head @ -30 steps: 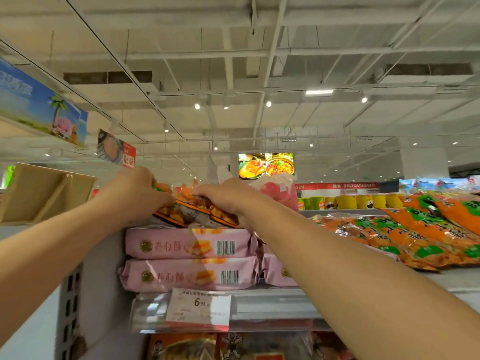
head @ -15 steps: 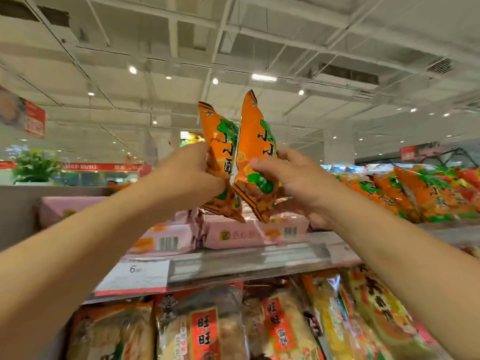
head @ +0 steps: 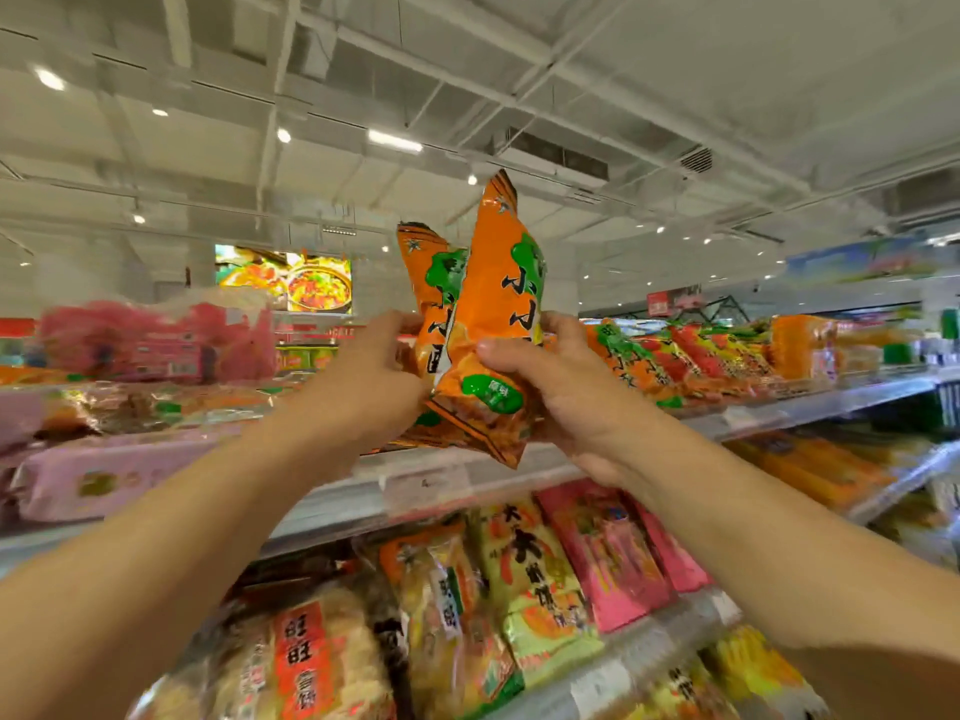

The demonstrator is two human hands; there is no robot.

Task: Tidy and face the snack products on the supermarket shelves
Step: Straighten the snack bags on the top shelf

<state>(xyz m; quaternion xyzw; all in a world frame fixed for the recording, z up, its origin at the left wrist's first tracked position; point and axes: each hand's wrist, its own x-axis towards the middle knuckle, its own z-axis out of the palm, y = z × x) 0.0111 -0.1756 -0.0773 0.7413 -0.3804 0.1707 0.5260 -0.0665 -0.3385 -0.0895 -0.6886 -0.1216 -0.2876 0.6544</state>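
Two orange snack bags with green patches stand upright between my hands, above the top shelf's front edge [head: 467, 485]. The front bag [head: 501, 314] overlaps the rear bag [head: 428, 283]. My right hand [head: 561, 397] grips the front bag from the right, thumb across its lower face. My left hand [head: 363, 376] holds the rear bag from the left, fingers curled round its edge. A row of matching orange bags [head: 654, 361] lies on the top shelf to the right.
Pink flat packs [head: 104, 480] are stacked on the top shelf at left, with red packs [head: 156, 340] behind. The shelf below holds rice cracker bags [head: 306, 662], a green and yellow bag [head: 535, 584] and pink bags [head: 618, 558]. More shelves run off to the right.
Both hands lifted the two orange bags off the pink stack and carried them rightward along the top shelf. The bags now overlap more closely, and the view has swung right.
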